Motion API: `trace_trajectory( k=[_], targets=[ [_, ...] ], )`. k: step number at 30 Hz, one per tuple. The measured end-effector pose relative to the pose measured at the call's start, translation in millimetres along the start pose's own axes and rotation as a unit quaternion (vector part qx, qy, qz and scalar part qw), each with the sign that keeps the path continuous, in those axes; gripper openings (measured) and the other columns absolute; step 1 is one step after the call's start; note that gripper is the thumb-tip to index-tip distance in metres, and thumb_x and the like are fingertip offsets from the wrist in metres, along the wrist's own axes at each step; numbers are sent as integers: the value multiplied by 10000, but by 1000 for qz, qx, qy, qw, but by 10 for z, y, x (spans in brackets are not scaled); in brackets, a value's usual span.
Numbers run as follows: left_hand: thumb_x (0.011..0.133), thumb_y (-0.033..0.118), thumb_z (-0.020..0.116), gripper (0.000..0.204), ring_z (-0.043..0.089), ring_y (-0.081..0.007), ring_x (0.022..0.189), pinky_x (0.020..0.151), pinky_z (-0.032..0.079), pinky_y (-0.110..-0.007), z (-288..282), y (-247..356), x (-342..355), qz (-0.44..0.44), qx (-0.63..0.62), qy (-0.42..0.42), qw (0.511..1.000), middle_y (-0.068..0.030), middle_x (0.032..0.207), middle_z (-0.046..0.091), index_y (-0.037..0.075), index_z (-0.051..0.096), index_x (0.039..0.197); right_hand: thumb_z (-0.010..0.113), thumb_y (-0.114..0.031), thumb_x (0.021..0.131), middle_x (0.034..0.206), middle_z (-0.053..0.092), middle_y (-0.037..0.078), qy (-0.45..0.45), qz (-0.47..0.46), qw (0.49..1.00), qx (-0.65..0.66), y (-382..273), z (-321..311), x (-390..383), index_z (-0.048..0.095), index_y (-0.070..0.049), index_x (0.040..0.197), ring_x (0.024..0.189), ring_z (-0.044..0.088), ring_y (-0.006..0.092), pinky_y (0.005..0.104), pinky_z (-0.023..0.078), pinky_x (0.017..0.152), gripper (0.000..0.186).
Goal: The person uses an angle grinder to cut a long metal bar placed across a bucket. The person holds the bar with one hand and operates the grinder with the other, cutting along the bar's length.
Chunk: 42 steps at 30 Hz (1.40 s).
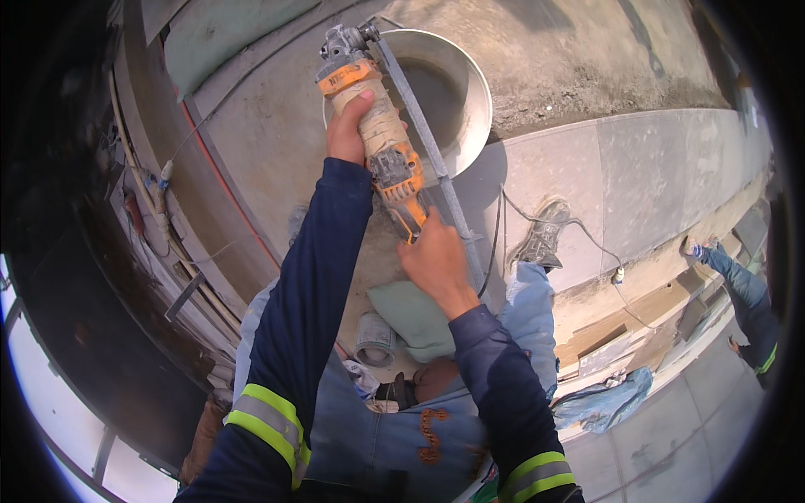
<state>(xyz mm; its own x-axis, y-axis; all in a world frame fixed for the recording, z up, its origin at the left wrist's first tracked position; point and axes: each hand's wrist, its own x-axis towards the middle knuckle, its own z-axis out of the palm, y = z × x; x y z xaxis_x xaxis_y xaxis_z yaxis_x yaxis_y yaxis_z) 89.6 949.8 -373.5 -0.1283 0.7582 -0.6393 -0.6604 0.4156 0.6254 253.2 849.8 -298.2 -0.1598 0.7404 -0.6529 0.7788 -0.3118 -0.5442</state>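
Observation:
An orange and grey angle grinder (386, 126), its body wrapped in tan tape, slants across the middle of the head view with its head pointing away from me. My left hand (346, 132) is closed round the taped body just behind the orange collar. Farther back, my right hand (439, 261) grips the rear handle. At the grinder's far end, the dusty metal head and spindle (369, 32) lie close to the top of a narrow grey strip (429, 141); whether they touch I cannot tell. Beneath both stands a round white bucket (482, 92) with murky grey contents.
A black cable (579, 222) loops past my shoe (545, 233) on the right. Large grey slabs (654, 184) lie beyond it. A green sack (411, 314) and a grey cylinder (375, 339) are near my legs. Another person's arm (742, 281) shows at far right.

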Motion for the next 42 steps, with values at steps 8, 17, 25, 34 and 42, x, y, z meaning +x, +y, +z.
trace_trajectory(
  k=[8,17,25,34,42],
  targets=[
    [932,370,651,479,729,-307,788,650,627,-421,-18,-14,55,11,-1,8,1000,-187,946,693,-14,557,1202,742,-156,758,869,678,356,-10,17,1000,23,-66,-9,14,505,202,1237,858,682,498,504,558,793,643],
    [919,360,664,493,731,-309,766,630,626,-419,-30,-29,80,29,9,1,1000,-183,924,692,-25,557,1207,745,-157,771,869,692,335,8,6,1000,21,-51,38,1,480,189,1313,839,701,472,500,572,766,695],
    [914,365,669,486,732,-307,766,630,627,-418,-23,-13,98,28,10,5,1000,-177,915,692,-14,561,1198,745,-158,771,874,691,331,11,1,1000,9,-35,37,30,497,180,1268,852,696,478,508,565,771,650],
    [919,369,665,479,731,-312,786,639,631,-421,-64,29,177,3,1,3,1000,-187,946,690,-5,551,1194,753,-162,787,848,700,301,-2,-3,1000,11,-61,-10,87,539,92,1129,830,694,477,529,561,748,476],
    [923,368,660,479,729,-318,787,656,629,-420,-50,5,140,1,8,7,1000,-195,949,690,-8,546,1197,748,-164,789,854,699,310,-3,4,1000,19,-59,-44,60,539,107,1167,840,697,476,520,564,760,510]
  ],
)
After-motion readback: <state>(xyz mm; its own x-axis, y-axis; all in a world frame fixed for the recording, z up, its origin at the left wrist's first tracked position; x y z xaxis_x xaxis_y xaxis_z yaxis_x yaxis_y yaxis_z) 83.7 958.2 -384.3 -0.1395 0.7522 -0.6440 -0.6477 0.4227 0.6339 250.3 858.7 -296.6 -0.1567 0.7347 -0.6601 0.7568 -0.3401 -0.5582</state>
